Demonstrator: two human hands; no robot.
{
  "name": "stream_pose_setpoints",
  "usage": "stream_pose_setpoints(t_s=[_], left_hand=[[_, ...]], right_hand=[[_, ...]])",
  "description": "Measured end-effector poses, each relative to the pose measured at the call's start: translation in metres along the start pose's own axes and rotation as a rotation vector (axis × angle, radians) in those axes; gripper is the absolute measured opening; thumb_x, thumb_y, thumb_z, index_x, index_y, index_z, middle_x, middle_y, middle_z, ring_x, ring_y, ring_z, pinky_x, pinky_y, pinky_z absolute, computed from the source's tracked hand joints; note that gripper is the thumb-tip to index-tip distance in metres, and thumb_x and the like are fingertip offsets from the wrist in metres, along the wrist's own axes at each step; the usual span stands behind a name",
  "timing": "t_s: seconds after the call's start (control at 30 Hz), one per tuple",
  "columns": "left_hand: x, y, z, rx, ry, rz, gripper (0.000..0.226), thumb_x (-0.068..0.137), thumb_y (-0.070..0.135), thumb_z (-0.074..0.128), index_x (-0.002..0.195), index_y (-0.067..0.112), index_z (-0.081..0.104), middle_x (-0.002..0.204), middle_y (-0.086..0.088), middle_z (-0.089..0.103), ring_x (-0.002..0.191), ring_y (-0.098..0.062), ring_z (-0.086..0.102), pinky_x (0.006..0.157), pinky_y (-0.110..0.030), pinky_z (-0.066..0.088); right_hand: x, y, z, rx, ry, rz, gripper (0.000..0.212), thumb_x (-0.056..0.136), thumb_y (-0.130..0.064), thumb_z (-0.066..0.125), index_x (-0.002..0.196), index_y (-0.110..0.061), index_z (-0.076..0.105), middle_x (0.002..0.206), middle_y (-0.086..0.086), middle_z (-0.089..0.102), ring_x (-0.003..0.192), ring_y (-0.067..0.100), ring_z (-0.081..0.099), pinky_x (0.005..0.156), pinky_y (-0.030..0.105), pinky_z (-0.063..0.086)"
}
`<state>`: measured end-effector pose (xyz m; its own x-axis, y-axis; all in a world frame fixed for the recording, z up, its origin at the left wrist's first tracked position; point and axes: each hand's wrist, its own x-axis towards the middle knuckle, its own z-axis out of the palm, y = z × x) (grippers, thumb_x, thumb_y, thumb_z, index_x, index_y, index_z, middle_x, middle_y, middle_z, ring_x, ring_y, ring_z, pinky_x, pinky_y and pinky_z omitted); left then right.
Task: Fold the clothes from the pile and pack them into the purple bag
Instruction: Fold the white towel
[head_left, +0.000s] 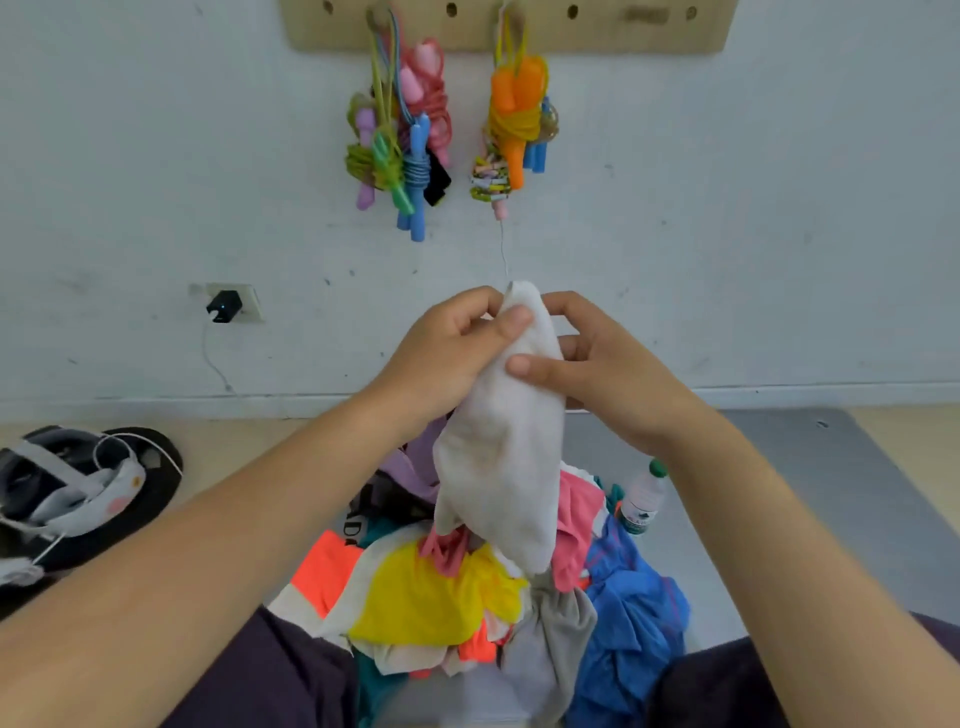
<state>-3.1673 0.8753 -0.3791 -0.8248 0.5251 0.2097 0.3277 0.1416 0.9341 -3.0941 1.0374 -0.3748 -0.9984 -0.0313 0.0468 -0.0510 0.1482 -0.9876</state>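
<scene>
**Both hands pinch a white garment above the clothes pile**

Both forearms reach forward and converge at the centre of the view, bare to the elbow. The left hand (457, 343) curls round the top of a white garment (506, 447), its thumb pressed flat against the cloth near the upper tip and the other fingers bent behind it. The right hand (597, 364) grips the same garment slightly lower, its thumb lying across the front and the fingers wrapped behind. The garment hangs down from this double pinch in a long, soft, tapering shape, matte and faintly creased, its lower end touching the pile of clothes (467, 597).

The pile lies on the floor between the person's dark-trousered legs: crumpled knit fabrics in yellow, neon orange, pink, blue, grey and teal. A lilac piece of fabric (415, 462) shows behind the pile; whether it is the purple bag I cannot tell. A clear plastic bottle (644, 499) with a green cap stands just right of the pile on a grey mat (805, 493). Coiled, bright plastic skipping ropes (410, 135) hang from a wooden peg board (597, 26) on the white wall.
</scene>
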Motion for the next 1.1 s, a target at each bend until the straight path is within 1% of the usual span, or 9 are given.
stream_pose_setpoints(t_s=[0.1, 0.23, 0.4, 0.57, 0.73, 0.83, 0.9, 1.0, 1.1], left_hand=[[-0.026, 0.018, 0.002, -0.06, 0.01, -0.039, 0.036, 0.085, 0.054, 0.063, 0.084, 0.017, 0.061, 0.068, 0.001, 0.066, 0.06, -0.015, 0.059, 0.058, -0.028, 0.047], [-0.045, 0.016, 0.003, -0.077, 0.0, -0.098, 0.029, 0.078, 0.057, 0.069, 0.089, 0.031, 0.061, 0.077, -0.001, 0.073, 0.064, -0.013, 0.068, 0.055, -0.025, 0.049], [-0.064, -0.026, -0.004, 0.036, -0.182, -0.295, 0.026, 0.091, 0.037, 0.066, 0.074, 0.018, 0.062, 0.063, 0.001, 0.061, 0.053, -0.012, 0.055, 0.049, -0.021, 0.043], [-0.06, -0.054, -0.006, -0.07, -0.028, -0.377, 0.027, 0.096, 0.028, 0.061, 0.077, 0.01, 0.06, 0.049, 0.0, 0.057, 0.038, -0.012, 0.048, 0.042, -0.018, 0.039], [-0.052, -0.06, -0.001, -0.248, -0.051, -0.39, 0.02, 0.095, 0.02, 0.062, 0.077, 0.012, 0.066, 0.058, -0.002, 0.065, 0.049, -0.013, 0.059, 0.05, -0.022, 0.05], [-0.051, -0.057, 0.007, -0.388, -0.062, -0.37, 0.013, 0.081, 0.025, 0.07, 0.076, 0.014, 0.074, 0.069, -0.006, 0.071, 0.063, -0.015, 0.068, 0.057, -0.023, 0.054], [-0.052, -0.054, 0.009, -0.436, -0.076, -0.356, 0.014, 0.075, 0.028, 0.072, 0.074, 0.016, 0.078, 0.074, -0.007, 0.073, 0.069, -0.017, 0.071, 0.06, -0.023, 0.055], [-0.051, -0.055, 0.01, -0.344, -0.023, -0.331, 0.013, 0.083, 0.022, 0.072, 0.073, 0.018, 0.078, 0.074, -0.005, 0.073, 0.068, -0.015, 0.07, 0.062, -0.022, 0.054], [-0.047, -0.061, 0.003, -0.236, 0.164, -0.324, 0.017, 0.087, 0.021, 0.071, 0.071, 0.017, 0.075, 0.064, 0.002, 0.067, 0.058, -0.009, 0.059, 0.057, -0.019, 0.049]], right_hand=[[-0.016, -0.013, 0.006, 0.065, -0.061, -0.016, 0.039, 0.086, -0.019, 0.073, 0.121, -0.021, 0.056, 0.093, 0.009, 0.075, 0.089, 0.026, 0.073, 0.069, 0.029, 0.058], [-0.021, -0.008, 0.01, 0.05, -0.009, -0.025, 0.03, 0.087, -0.024, 0.072, 0.112, -0.013, 0.061, 0.1, 0.016, 0.072, 0.091, 0.03, 0.072, 0.075, 0.04, 0.061], [-0.017, 0.03, 0.007, 0.113, 0.168, 0.072, 0.02, 0.09, -0.023, 0.068, 0.103, -0.01, 0.062, 0.096, 0.014, 0.07, 0.088, 0.028, 0.07, 0.071, 0.038, 0.06], [-0.012, 0.059, 0.003, -0.022, 0.169, 0.204, 0.031, 0.089, -0.026, 0.07, 0.113, -0.016, 0.054, 0.103, 0.016, 0.069, 0.086, 0.025, 0.072, 0.073, 0.037, 0.061], [-0.017, 0.06, 0.012, -0.193, 0.035, 0.108, 0.017, 0.083, -0.028, 0.075, 0.09, -0.014, 0.067, 0.079, 0.0, 0.072, 0.077, 0.018, 0.07, 0.075, 0.036, 0.057], [-0.02, 0.066, 0.031, -0.247, -0.072, 0.115, 0.032, 0.077, -0.04, 0.078, 0.086, -0.014, 0.061, 0.075, -0.004, 0.066, 0.069, 0.011, 0.061, 0.067, 0.027, 0.05], [-0.02, 0.072, 0.037, -0.317, -0.044, 0.122, 0.042, 0.075, -0.042, 0.08, 0.091, -0.012, 0.055, 0.077, 0.0, 0.059, 0.069, 0.013, 0.054, 0.065, 0.03, 0.046], [-0.02, 0.072, 0.032, -0.432, -0.01, 0.113, 0.025, 0.081, -0.028, 0.076, 0.091, -0.012, 0.06, 0.079, 0.006, 0.063, 0.067, 0.012, 0.054, 0.066, 0.028, 0.046], [-0.02, 0.067, 0.02, -0.448, -0.003, 0.113, 0.006, 0.085, -0.014, 0.071, 0.088, -0.012, 0.066, 0.079, 0.003, 0.067, 0.067, 0.005, 0.056, 0.066, 0.02, 0.044]])
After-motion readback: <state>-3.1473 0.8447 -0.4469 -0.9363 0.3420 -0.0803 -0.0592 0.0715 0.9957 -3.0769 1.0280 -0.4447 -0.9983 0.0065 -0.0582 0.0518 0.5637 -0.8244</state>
